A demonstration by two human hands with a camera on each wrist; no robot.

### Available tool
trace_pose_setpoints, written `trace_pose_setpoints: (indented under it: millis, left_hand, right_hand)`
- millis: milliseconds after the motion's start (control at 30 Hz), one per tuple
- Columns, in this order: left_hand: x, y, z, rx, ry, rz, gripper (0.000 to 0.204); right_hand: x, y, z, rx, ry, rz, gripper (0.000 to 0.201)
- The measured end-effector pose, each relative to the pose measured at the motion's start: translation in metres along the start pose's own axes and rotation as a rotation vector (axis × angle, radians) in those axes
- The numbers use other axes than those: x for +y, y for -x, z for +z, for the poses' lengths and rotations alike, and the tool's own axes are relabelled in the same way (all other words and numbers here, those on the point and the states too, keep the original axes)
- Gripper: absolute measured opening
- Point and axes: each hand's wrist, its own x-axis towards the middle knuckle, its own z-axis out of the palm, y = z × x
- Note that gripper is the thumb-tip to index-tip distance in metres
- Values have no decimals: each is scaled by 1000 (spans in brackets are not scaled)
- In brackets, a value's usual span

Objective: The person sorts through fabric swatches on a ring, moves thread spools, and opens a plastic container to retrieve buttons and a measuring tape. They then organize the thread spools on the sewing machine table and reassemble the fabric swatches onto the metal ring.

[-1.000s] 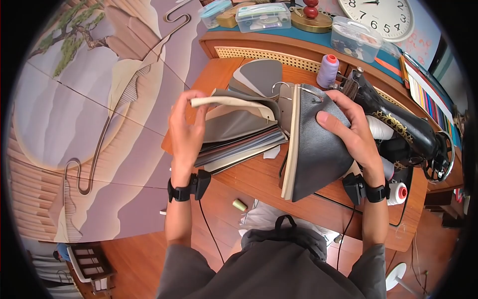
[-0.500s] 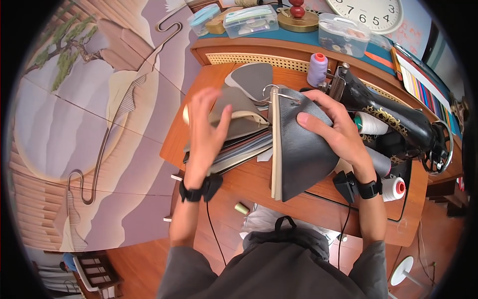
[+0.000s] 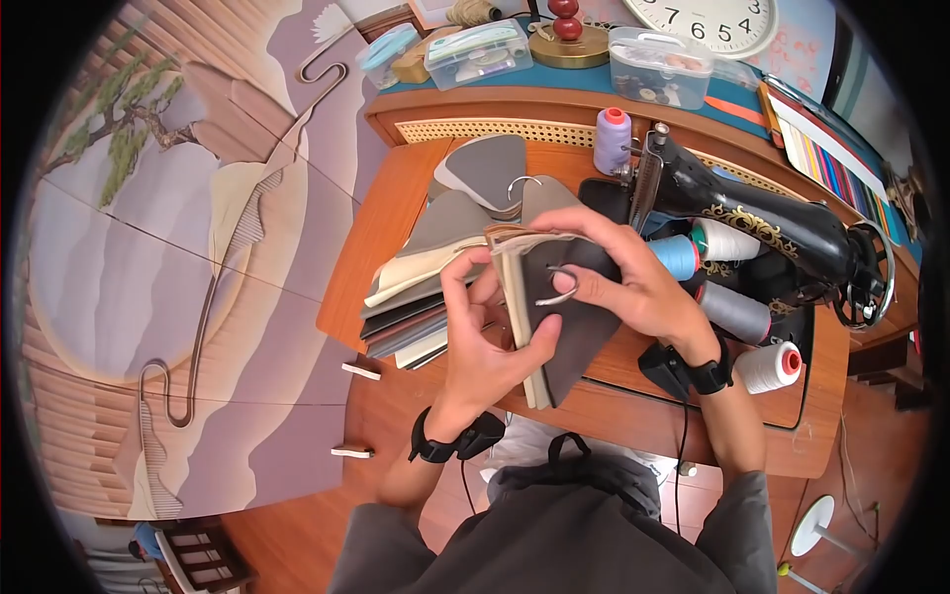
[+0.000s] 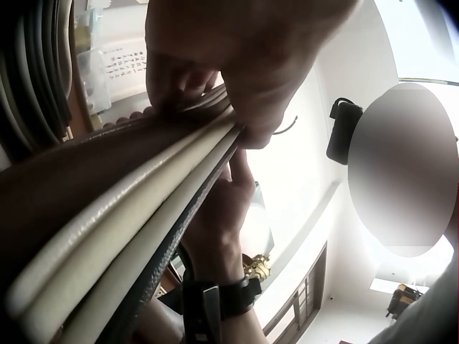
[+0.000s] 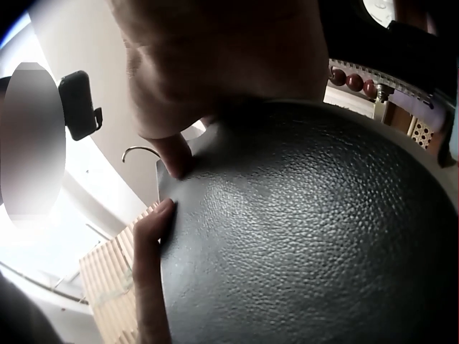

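Note:
In the head view, a bundle of dark and cream leather swatches (image 3: 586, 346) is held up over the wooden table. My right hand (image 3: 641, 289) grips its top right side, thumb beside an open metal ring (image 3: 556, 299). My left hand (image 3: 487, 346) holds the bundle's left edge between curled fingers and thumb. Cream and dark layer edges (image 4: 154, 193) slant through the left wrist view. A grained black leather face (image 5: 308, 215) fills much of the right wrist view. More swatches (image 3: 421, 262) lie fanned to the left, with a second ring (image 3: 524, 182) behind.
A black sewing machine (image 3: 752, 203) stands at the right, with blue (image 3: 675, 257), grey and white thread spools around it. A lilac spool (image 3: 613, 139) is behind. Plastic boxes (image 3: 479, 54) line the raised back shelf. A painted panel (image 3: 297, 327) extends along the left.
My left hand has let go of the left swatches and moved right to take the bundle's left edge. The bundle has turned in my right hand, bringing the ring to the front.

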Motion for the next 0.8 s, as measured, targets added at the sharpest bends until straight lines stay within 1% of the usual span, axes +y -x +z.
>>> trace_pose_setpoints:
  millis: [33, 67, 100, 133, 167, 200, 233, 267, 333, 367, 433, 467, 533, 567, 600, 633, 667, 733, 767, 800]
  left_hand:
    - [-1, 0, -9, -69, -246, 68, 70]
    - [-4, 2, -10, -73, -246, 68, 70]
    - [-7, 4, -11, -38, -300, 135, 70]
    - [-9, 6, -11, -2, -354, 201, 70]
    - [-10, 5, -13, -15, -412, 245, 67]
    - [-8, 6, -11, -19, -411, 245, 67]
    - [-6, 8, -9, 69, -450, 270, 67]
    - [-4, 9, -7, 158, -488, 295, 66]
    - [-3, 9, -4, 171, -525, 308, 66]
    - [-3, 9, -2, 201, -539, 314, 66]
    - [-5, 11, 2, 230, -554, 319, 66]
    - [-8, 11, 5, 212, -555, 341, 67]
    - [-15, 13, 9, 195, -555, 363, 67]
    - [-18, 15, 12, 202, -508, 358, 66]
    - [-21, 16, 13, 209, -461, 353, 66]
    - [-24, 16, 12, 155, -475, 400, 65]
    - [-22, 17, 10, 154, -475, 398, 65]
    - [-15, 18, 7, 14, -707, 493, 66]
    - [-18, 19, 5, -33, -646, 483, 62]
    - [-16, 21, 3, -34, -644, 484, 62]
  right_hand:
    - [-1, 0, 1, -17, 6, 4, 42]
    - [-3, 0, 2, -33, 11, 9, 42]
    - [-1, -1, 4, -13, 96, -41, 40]
    - [-3, -2, 6, -9, 98, -42, 40]
    - [-5, -3, 9, 102, 195, -133, 41]
    - [-8, -4, 11, 214, 293, -225, 43]
    - [-10, -6, 12, 302, 419, -295, 42]
    - [-16, -4, 12, 305, 420, -296, 42]
    - [-30, 4, 12, 275, 498, -53, 41]
    - [-34, 6, 14, 277, 499, -52, 41]
    - [-39, 8, 19, 101, 236, 182, 41]
    - [-36, 10, 23, 106, 237, 184, 41]
    - [-25, 12, 31, 145, 312, -80, 47]
    - [-26, 13, 31, 132, 365, -15, 53]
    - [-29, 14, 29, 134, 366, -13, 53]
    - [-33, 14, 28, 137, 427, 53, 54]
    - [-35, 15, 27, 139, 488, 120, 57]
    - [-27, 16, 25, 174, 521, 105, 57]
    - [-23, 15, 23, 208, 555, 88, 58]
    - [-22, 15, 20, 210, 557, 89, 58]
